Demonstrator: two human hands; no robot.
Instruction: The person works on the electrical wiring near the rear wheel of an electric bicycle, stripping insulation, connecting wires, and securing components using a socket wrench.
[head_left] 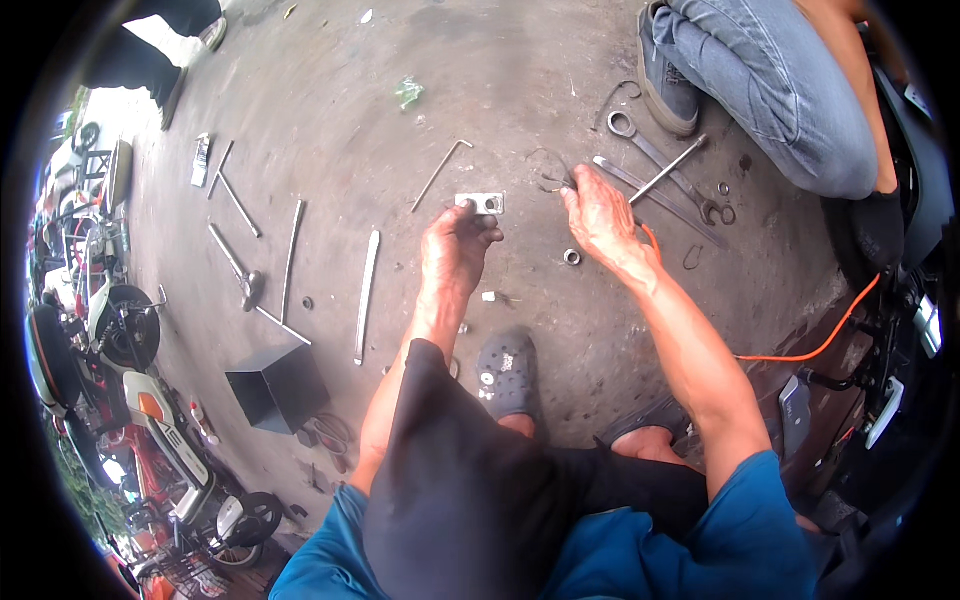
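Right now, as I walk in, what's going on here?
A person holds a small metal plate in the left hand. The right hand is at something thin and dark; whether it grips it is unclear. A ring spanner and other tools lie on the ground, near someone in grey-blue jeans.

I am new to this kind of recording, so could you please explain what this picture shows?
These are a person's two bare hands, not a machine. A wide fisheye camera on the head looks down, so edges bend. The left hand holds a small metal plate with a hole. The right hand is over the ground; whether it grips anything is unclear. On the ground lie a large wrench, an L-shaped rod and a black box. Another person's bent leg shows at upper right.
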